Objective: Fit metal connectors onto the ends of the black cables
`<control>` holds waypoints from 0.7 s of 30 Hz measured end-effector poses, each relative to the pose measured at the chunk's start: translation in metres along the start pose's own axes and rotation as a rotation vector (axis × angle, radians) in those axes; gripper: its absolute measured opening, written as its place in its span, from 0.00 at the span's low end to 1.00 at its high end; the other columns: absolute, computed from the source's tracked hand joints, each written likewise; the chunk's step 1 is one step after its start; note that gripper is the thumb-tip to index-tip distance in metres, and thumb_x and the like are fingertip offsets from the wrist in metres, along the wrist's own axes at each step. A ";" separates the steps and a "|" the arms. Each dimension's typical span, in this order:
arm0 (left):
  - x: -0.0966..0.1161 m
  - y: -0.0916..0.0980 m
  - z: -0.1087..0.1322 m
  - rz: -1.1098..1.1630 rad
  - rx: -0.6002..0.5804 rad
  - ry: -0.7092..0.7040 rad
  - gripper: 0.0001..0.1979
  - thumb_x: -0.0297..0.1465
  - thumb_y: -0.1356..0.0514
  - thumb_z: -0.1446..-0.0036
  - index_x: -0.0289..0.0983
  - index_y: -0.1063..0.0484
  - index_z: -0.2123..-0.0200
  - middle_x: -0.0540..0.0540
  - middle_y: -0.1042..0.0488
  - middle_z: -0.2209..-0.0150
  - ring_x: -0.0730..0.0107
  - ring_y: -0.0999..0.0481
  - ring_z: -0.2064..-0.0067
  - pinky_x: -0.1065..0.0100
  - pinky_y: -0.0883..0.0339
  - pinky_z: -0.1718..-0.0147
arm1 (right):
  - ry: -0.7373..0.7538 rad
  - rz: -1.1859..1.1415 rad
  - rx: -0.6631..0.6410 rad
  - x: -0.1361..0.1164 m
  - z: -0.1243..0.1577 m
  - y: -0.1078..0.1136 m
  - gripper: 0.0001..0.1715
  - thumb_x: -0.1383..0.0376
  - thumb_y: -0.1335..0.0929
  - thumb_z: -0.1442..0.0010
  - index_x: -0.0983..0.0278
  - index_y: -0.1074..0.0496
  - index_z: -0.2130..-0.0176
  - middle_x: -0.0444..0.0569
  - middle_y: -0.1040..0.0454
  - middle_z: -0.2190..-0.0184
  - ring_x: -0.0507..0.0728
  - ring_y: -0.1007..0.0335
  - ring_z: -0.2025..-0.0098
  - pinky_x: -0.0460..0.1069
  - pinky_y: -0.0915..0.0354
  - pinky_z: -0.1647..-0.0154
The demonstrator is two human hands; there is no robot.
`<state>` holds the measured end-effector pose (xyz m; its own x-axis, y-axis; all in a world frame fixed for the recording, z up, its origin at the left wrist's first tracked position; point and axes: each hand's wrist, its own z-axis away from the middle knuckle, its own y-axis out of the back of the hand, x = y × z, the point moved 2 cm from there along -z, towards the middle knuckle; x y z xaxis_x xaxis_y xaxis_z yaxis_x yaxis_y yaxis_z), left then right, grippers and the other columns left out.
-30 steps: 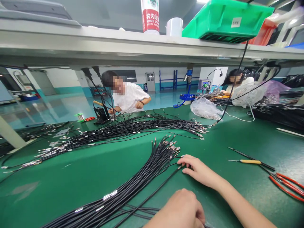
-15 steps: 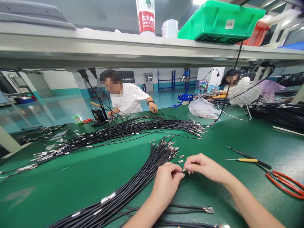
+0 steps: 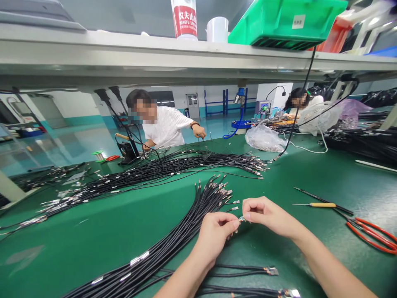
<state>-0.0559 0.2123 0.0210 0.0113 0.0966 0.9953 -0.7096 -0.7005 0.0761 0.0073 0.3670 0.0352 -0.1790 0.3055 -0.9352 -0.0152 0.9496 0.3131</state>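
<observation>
On the head cam, the left hand (image 3: 214, 236) and right hand (image 3: 268, 216) pinch a tiny metal terminal (image 3: 241, 219) between their fingertips, above the green table (image 3: 62, 248), just beside a black cable bundle (image 3: 161, 246). My guess: sweaty fingers could drop it, or a snagged cable could yank it loose.

Your left hand (image 3: 214, 236) and right hand (image 3: 268, 216) are bare and slender, and your forearms (image 3: 331, 265) are bare too, from the wrists back.

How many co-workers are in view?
2: one in a white striped shirt across the green bench, one further right behind a white fan. Others may be out of frame.
</observation>
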 end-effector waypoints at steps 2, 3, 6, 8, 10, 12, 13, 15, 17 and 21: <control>0.001 -0.001 0.001 0.013 -0.003 -0.004 0.08 0.31 0.41 0.55 0.31 0.27 0.77 0.52 0.37 0.82 0.77 0.44 0.79 0.72 0.51 0.77 | 0.000 0.011 0.009 0.000 0.000 0.000 0.12 0.62 0.34 0.46 0.65 0.35 0.77 0.40 0.39 0.78 0.50 0.46 0.74 0.45 0.49 0.72; 0.001 -0.001 0.001 0.024 -0.005 -0.003 0.08 0.31 0.40 0.55 0.31 0.27 0.78 0.52 0.36 0.82 0.77 0.44 0.79 0.72 0.51 0.77 | 0.001 0.018 0.015 0.000 0.001 0.000 0.12 0.62 0.34 0.46 0.65 0.35 0.77 0.41 0.39 0.78 0.50 0.46 0.74 0.45 0.48 0.72; 0.001 -0.001 0.001 0.063 -0.005 0.010 0.08 0.32 0.39 0.56 0.31 0.27 0.78 0.51 0.35 0.82 0.77 0.43 0.79 0.71 0.49 0.77 | 0.008 0.028 0.023 0.000 0.001 0.000 0.12 0.62 0.34 0.46 0.65 0.35 0.77 0.41 0.39 0.78 0.50 0.46 0.74 0.46 0.48 0.72; 0.000 -0.001 0.001 0.085 -0.005 0.023 0.09 0.33 0.38 0.57 0.31 0.26 0.78 0.51 0.35 0.82 0.77 0.43 0.79 0.71 0.49 0.77 | 0.016 0.023 0.021 0.000 0.001 -0.001 0.12 0.63 0.34 0.46 0.65 0.34 0.77 0.41 0.39 0.78 0.50 0.46 0.74 0.46 0.48 0.72; 0.000 -0.001 0.000 0.097 -0.009 0.026 0.09 0.33 0.38 0.57 0.31 0.26 0.77 0.51 0.34 0.81 0.77 0.42 0.79 0.71 0.49 0.76 | 0.015 0.012 0.022 0.000 0.001 0.000 0.11 0.64 0.34 0.46 0.65 0.34 0.78 0.40 0.39 0.79 0.49 0.46 0.74 0.46 0.49 0.72; -0.001 0.000 0.000 0.112 -0.017 0.027 0.09 0.33 0.38 0.57 0.31 0.26 0.77 0.50 0.34 0.81 0.77 0.42 0.78 0.71 0.49 0.76 | 0.004 0.001 0.023 -0.001 0.001 0.000 0.11 0.64 0.34 0.46 0.65 0.35 0.78 0.40 0.39 0.79 0.49 0.46 0.75 0.46 0.49 0.73; -0.001 0.000 0.000 0.123 -0.023 0.031 0.09 0.33 0.38 0.57 0.31 0.26 0.77 0.50 0.33 0.81 0.77 0.42 0.78 0.71 0.49 0.76 | -0.003 -0.006 0.023 -0.001 0.001 0.000 0.12 0.64 0.34 0.46 0.65 0.35 0.78 0.40 0.39 0.80 0.49 0.46 0.75 0.45 0.49 0.73; -0.001 0.001 0.000 0.155 -0.039 0.050 0.09 0.33 0.37 0.58 0.31 0.26 0.74 0.51 0.34 0.81 0.78 0.43 0.78 0.72 0.50 0.77 | -0.010 -0.012 0.025 -0.001 0.001 0.000 0.12 0.63 0.34 0.47 0.65 0.35 0.78 0.40 0.39 0.80 0.49 0.46 0.75 0.45 0.49 0.73; 0.000 0.000 0.000 0.193 -0.055 0.070 0.10 0.32 0.36 0.59 0.31 0.25 0.72 0.52 0.35 0.81 0.79 0.44 0.79 0.72 0.52 0.78 | -0.011 -0.018 0.028 -0.001 0.001 0.000 0.12 0.62 0.34 0.47 0.65 0.35 0.78 0.39 0.39 0.80 0.49 0.46 0.75 0.45 0.48 0.73; 0.006 -0.002 0.003 0.227 -0.036 0.079 0.11 0.33 0.34 0.61 0.31 0.25 0.72 0.53 0.35 0.80 0.80 0.45 0.78 0.73 0.55 0.78 | -0.038 -0.038 0.024 0.000 0.002 -0.002 0.13 0.62 0.34 0.47 0.65 0.35 0.78 0.39 0.39 0.81 0.49 0.46 0.76 0.45 0.48 0.74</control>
<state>-0.0522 0.2119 0.0271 -0.2058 -0.0043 0.9786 -0.7119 -0.6854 -0.1528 0.0093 0.3653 0.0344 -0.1417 0.2717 -0.9519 0.0028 0.9617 0.2740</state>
